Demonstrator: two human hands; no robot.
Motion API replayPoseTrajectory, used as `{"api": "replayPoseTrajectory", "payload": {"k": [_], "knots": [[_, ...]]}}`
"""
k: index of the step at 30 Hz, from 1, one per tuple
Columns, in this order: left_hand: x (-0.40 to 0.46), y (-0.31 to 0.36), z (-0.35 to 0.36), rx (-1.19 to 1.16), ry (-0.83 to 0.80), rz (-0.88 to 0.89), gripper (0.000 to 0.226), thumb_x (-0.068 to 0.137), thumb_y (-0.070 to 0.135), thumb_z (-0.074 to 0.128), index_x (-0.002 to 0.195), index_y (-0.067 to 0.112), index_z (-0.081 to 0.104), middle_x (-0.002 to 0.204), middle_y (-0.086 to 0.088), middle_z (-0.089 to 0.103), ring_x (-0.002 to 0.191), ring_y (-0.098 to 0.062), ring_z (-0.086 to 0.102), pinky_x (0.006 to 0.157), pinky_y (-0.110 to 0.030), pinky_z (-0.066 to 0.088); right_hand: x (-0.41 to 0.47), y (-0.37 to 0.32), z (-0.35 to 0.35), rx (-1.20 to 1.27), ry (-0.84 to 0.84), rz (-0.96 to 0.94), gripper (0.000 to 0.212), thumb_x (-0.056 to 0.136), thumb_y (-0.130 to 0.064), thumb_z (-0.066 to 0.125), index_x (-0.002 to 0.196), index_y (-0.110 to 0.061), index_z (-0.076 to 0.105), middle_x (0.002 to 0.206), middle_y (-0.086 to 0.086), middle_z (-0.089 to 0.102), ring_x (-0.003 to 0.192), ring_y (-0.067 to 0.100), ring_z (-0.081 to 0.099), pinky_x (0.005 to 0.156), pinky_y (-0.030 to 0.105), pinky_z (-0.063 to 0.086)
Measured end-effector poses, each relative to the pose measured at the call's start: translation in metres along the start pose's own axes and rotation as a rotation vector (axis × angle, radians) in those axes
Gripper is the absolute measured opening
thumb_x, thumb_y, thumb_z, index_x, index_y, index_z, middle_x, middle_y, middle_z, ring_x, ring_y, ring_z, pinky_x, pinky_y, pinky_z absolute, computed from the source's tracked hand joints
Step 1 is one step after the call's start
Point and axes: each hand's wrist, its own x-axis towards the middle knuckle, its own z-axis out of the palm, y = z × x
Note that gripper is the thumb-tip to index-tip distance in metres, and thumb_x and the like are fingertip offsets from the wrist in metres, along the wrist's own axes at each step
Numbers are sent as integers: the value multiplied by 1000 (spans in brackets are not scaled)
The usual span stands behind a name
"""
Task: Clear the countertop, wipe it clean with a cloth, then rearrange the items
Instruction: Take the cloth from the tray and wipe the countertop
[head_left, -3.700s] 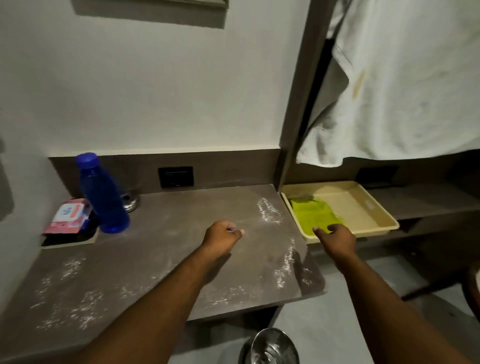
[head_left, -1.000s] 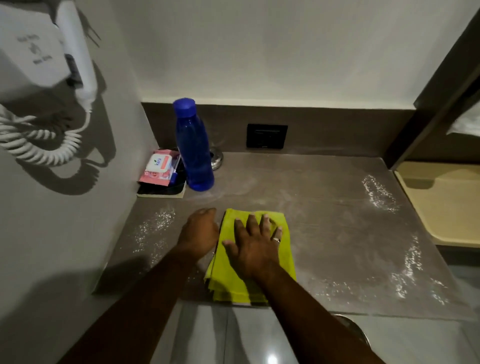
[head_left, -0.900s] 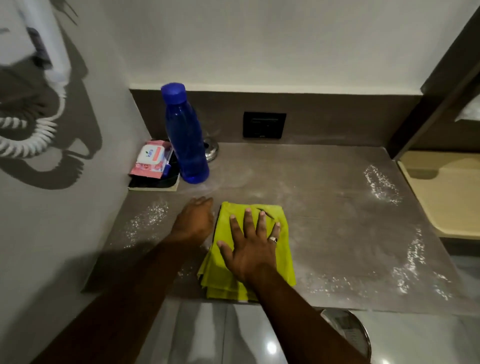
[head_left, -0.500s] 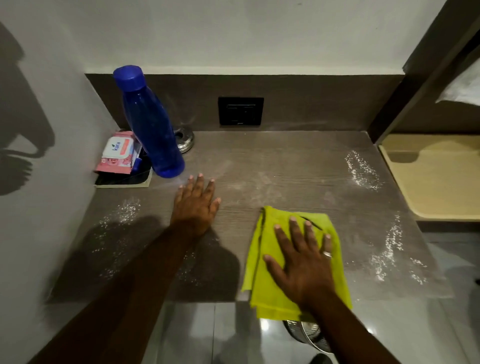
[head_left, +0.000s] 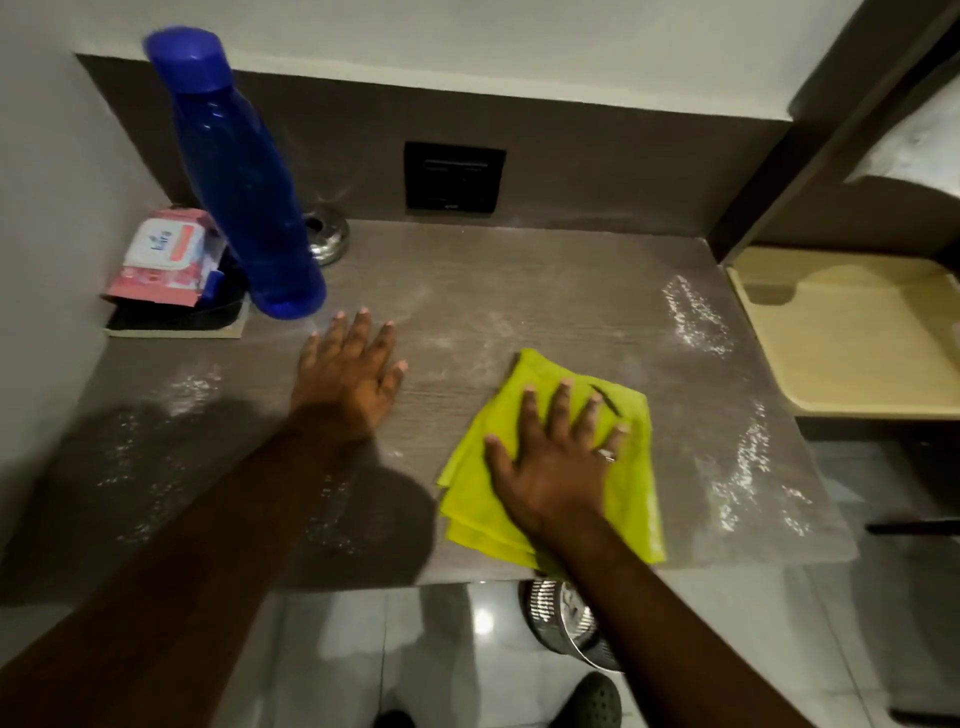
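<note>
a: item one, largest?
b: tabletop (head_left: 545, 291), grey-brown wood grain, set against a white wall with a dark backsplash. white powder streaks (head_left: 696, 322) along its right side and fainter patches near the left front.

a: next?
b: beige tray (head_left: 810, 364), on a lower shelf just beside the tabletop's right edge.

a: hands?
b: left hand (head_left: 348, 379), flat on the tabletop, palm down, fingers spread, its grip wide open and holding nothing; fingertips near the base of the bottle. right hand (head_left: 556, 462), palm down on the yellow-green cloth (head_left: 634, 467), fingers spread flat, pressing rather than clasping; a ring on one finger.

a: the cloth's place?
b: folded, front centre-right of the tabletop, its near edge at the tabletop's front lip, well apart from the left hand.

a: standing goods?
b: blue plastic bottle (head_left: 239, 176), capped, upright at back left. pink wet-wipes pack (head_left: 166, 254) just beside it, lying on a dark square tray (head_left: 176, 322) in the corner. small steel bowl (head_left: 327, 241) behind the bottle.

a: fixtures?
b: black wall socket (head_left: 454, 177) in the backsplash. steel bin (head_left: 566, 623) on the tiled floor below the front edge.
</note>
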Motion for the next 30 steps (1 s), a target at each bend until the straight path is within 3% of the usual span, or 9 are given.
{"api": "replayPoseTrajectory", "payload": {"k": [3, 7, 13, 17, 30], "knots": [[1, 1, 3, 28, 11, 4, 60, 97, 53, 17, 152, 30, 9, 163, -3, 4, 149, -28, 3, 119, -49, 3, -13, -6, 5, 10, 27, -128, 76, 88, -69, 25, 152, -28, 22, 162, 15, 12, 146, 47, 4, 110, 69, -4], [-3, 3, -3, 55, 0, 37, 61, 98, 52, 15, 152, 24, 8, 162, -10, 6, 148, -34, 5, 118, -53, 7, -34, 50, 5, -16, 54, -301, 70, 89, -70, 24, 149, -34, 29, 161, 6, 19, 147, 39, 16, 113, 65, 7], [12, 66, -5, 92, -27, 218, 61, 98, 50, 21, 152, 24, 11, 162, -10, 5, 149, -33, 2, 118, -49, 3, -29, 174, -10, -47, 27, -21, 77, 82, -77, 9, 151, -43, 13, 164, -3, 5, 150, 28, 6, 117, 58, 4], [25, 90, 10, 22, -32, 181, 65, 95, 57, 19, 153, 27, 10, 162, -7, 1, 149, -30, -2, 118, -48, -2, -11, 217, -19, -22, 32, 142, 77, 81, -76, 10, 150, -43, 9, 164, -3, 3, 151, 26, 1, 118, 56, 2], [30, 85, 12, 16, -3, 157, 71, 91, 65, 16, 152, 31, 5, 163, -4, -1, 149, -28, -3, 118, -51, -1, -6, 217, -19, 9, 71, 212, 78, 82, -74, 9, 152, -39, 12, 164, 0, 4, 151, 25, -2, 118, 53, 0]]}}
